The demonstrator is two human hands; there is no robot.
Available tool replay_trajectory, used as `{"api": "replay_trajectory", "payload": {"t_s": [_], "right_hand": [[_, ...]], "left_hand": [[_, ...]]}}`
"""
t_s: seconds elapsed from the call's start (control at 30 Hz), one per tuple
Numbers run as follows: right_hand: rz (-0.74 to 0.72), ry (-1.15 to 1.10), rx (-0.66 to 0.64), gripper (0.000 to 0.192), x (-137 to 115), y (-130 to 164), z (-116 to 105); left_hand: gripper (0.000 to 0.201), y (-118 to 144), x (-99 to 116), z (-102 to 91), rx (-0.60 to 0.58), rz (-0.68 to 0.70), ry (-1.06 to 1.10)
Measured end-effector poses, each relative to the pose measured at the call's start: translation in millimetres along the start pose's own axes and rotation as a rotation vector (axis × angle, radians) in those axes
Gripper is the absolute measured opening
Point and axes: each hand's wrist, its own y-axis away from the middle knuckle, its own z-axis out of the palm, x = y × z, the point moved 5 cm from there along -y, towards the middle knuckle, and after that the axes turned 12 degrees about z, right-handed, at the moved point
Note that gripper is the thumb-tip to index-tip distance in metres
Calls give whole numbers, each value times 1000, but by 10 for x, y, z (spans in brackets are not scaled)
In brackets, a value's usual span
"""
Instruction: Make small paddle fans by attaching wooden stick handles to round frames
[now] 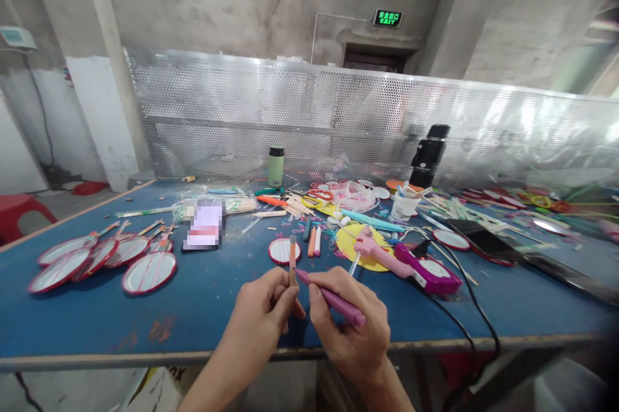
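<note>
Near the front edge of the counter (97, 328), the left hand (261, 310) pinches a stick (292, 258); the right hand (370, 322) tightly holds a marker (342, 306). Steady bracing helps.

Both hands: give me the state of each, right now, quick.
Left hand: closed, its grip holding a flat tan stick.
Right hand: closed, holding a purple marker, its tip close to the stick.

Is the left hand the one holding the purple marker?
No, the right hand holds the purple marker, while the left hand pinches a flat stick.
</note>
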Motion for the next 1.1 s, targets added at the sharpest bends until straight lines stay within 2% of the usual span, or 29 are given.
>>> {"api": "replay_trajectory", "payload": {"t_s": [0.2, 0.37, 0.57, 0.73, 0.87, 1.1], "right_hand": [[18, -5, -60, 17, 18, 8, 35], [-3, 3, 2, 18, -1, 19, 7], [10, 3, -51, 18, 4, 11, 32], [14, -6, -23, 17, 1, 8, 18], [28, -4, -79, 18, 9, 11, 41], [20, 2, -42, 17, 8, 19, 20]], "left_hand": [[33, 12, 1, -4, 12, 15, -17], [32, 13, 2, -3, -1, 0, -5], [32, 12, 11, -12, 8, 5, -14], [32, 15, 13, -2, 7, 2, -1], [31, 12, 7, 2, 19, 13, 1], [33, -1, 25, -5, 15, 9, 3]]}}
